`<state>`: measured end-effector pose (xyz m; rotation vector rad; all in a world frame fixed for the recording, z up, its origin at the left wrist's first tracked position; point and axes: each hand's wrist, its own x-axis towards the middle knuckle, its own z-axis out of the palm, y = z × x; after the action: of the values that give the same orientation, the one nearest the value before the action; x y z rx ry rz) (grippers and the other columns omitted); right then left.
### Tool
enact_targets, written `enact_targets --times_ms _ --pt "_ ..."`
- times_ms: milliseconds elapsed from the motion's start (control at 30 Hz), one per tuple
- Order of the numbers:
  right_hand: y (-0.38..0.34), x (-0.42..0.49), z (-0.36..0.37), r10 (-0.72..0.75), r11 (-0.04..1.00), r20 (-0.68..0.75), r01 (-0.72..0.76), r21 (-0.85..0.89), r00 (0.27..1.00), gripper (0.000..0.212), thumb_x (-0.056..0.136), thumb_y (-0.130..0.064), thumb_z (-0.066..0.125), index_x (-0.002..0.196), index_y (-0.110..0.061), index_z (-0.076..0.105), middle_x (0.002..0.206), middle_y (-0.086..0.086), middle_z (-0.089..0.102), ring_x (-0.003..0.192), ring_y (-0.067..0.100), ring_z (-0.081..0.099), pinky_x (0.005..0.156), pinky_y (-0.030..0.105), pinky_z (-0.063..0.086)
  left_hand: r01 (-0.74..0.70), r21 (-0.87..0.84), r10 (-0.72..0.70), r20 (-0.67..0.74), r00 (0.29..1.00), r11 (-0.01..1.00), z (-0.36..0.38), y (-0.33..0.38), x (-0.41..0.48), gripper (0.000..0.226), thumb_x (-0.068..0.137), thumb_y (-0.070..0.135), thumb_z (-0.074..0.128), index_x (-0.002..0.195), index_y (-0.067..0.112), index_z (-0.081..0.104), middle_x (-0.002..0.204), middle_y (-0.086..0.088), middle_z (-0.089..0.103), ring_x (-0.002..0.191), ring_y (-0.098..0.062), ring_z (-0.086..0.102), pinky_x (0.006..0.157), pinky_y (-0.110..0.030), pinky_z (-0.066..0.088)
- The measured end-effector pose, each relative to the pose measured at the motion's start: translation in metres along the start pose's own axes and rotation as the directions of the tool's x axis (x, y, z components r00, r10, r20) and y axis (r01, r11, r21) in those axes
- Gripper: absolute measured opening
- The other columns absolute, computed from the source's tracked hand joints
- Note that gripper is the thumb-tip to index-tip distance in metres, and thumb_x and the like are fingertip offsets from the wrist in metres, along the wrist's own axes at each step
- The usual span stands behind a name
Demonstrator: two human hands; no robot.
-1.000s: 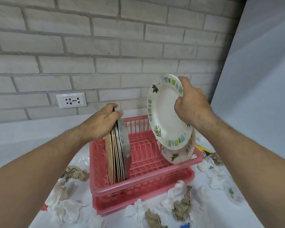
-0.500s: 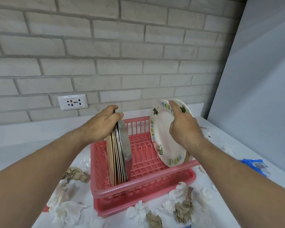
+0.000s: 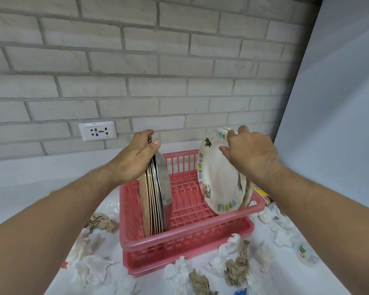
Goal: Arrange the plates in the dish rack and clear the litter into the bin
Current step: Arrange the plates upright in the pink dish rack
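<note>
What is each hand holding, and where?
The left hand grips the plate stack by its top edge; the right hand holds the leaf plate by its upper rim.

Bright, even light — soft shadows; edges bowed, perhaps slightly soft.

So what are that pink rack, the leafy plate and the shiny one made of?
Pink rack: moulded plastic by its look, slightly translucent glossy rim. Leafy plate: probably melamine or glazed ceramic; smooth white face with printed leaves. Shiny plate, front of the upright stack: likely stainless steel, grey mirror-like sheen.
</note>
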<state>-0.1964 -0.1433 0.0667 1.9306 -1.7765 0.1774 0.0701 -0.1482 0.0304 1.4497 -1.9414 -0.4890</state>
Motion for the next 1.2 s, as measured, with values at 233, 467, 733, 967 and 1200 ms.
enact_targets --times_ms 233,467,733,967,1200 --pt "-0.039 -0.016 -0.02 -0.135 0.867 -0.082 0.158 0.473 0.987 0.046 0.099 -0.053 0.033 0.116 -0.023 0.063 0.106 -0.001 0.061 0.097 0.018 0.059 0.084 0.034 0.048 -0.002 -0.1 -0.001 -0.024 1.0 0.995 0.001 -0.003 -0.003 0.045 0.095 0.055 0.026 0.124 0.024 0.041 0.112 0.006 0.05 0.106 -0.012 0.048 0.09 -0.029 0.039" --pt "-0.093 -0.042 -0.008 -0.211 0.396 0.124 -0.031 0.918 0.97 0.043 0.098 -0.05 0.041 0.13 -0.025 0.057 0.114 -0.015 0.06 0.103 0.007 0.056 0.09 0.025 0.043 -0.022 -0.192 0.007 -0.078 0.997 0.981 0.001 -0.008 -0.005 0.036 0.101 0.034 0.036 0.133 0.028 0.051 0.127 0.012 0.042 0.122 0.001 0.037 0.094 -0.007 0.022" --pt "-0.118 -0.055 0.0 -0.224 0.357 0.107 -0.021 0.934 0.969 0.041 0.098 -0.052 0.034 0.118 -0.027 0.059 0.093 -0.006 0.069 0.083 0.011 0.065 0.08 0.037 0.055 0.009 -0.171 -0.018 -0.051 0.999 0.985 -0.009 -0.011 -0.007 0.038 0.101 0.034 0.038 0.138 0.032 0.047 0.128 0.012 0.043 0.121 -0.002 0.04 0.098 -0.016 0.027" --pt "-0.129 -0.047 -0.015 -0.223 0.546 0.11 0.03 0.837 0.969 0.022 0.093 -0.031 0.037 0.098 -0.018 0.053 0.073 0.003 0.062 0.062 0.021 0.059 0.051 0.035 0.049 0.035 -0.16 -0.052 -0.103 0.993 0.987 -0.006 -0.011 -0.007 0.027 0.097 0.045 0.042 0.114 0.029 0.054 0.109 0.012 0.058 0.101 -0.004 0.054 0.082 -0.025 0.042" --pt "-0.122 -0.033 -0.044 -0.231 0.667 0.179 0.022 0.745 0.956 0.007 0.094 -0.019 0.048 0.092 -0.015 0.053 0.079 0.001 0.058 0.067 0.014 0.058 0.053 0.027 0.048 0.025 -0.211 -0.043 -0.083 0.996 0.977 -0.012 -0.015 -0.017 0.029 0.1 0.04 0.036 0.124 0.03 0.049 0.118 0.012 0.054 0.106 0.0 0.049 0.087 -0.025 0.037"
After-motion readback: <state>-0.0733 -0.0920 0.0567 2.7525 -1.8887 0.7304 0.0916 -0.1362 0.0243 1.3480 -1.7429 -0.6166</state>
